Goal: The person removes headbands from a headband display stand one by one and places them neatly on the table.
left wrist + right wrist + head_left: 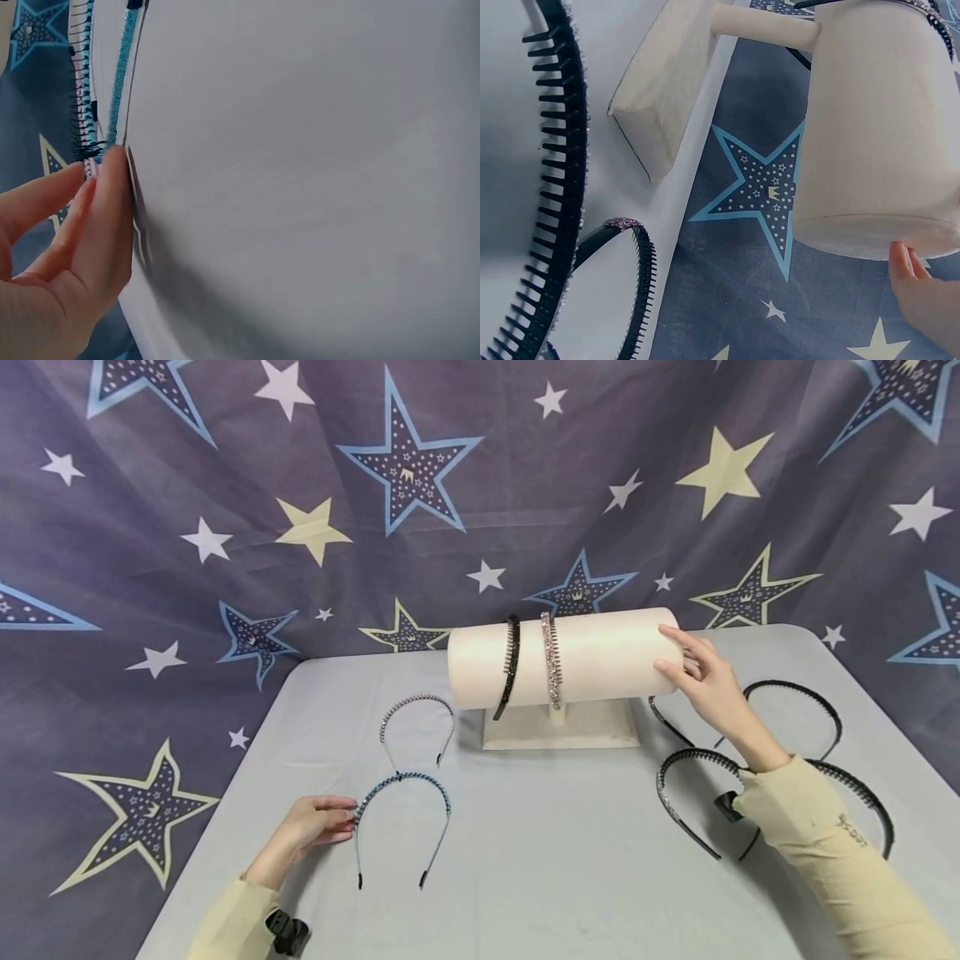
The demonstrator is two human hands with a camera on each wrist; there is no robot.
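A blue beaded headband [402, 776] lies on the grey-covered table. My left hand [313, 827] is at its left side, fingers stretched and fingertips touching its edge; in the left wrist view the hand [82, 232] partly hides the band. A cream display roll [607, 656] stands on its base [562, 735] at the back. My right hand [705, 681] touches the roll's right end, thumb and forefinger spread on its surface. A black headband [512, 664] and a sparkling silver-pink headband [552, 660] hang on the roll.
A pink-silver headband [415, 699] lies behind the blue one. Several black toothed headbands, one with a glittering side [667, 797], lie on the right, partly under my right forearm [810, 835]. A star-patterned cloth [510, 518] hangs behind the table.
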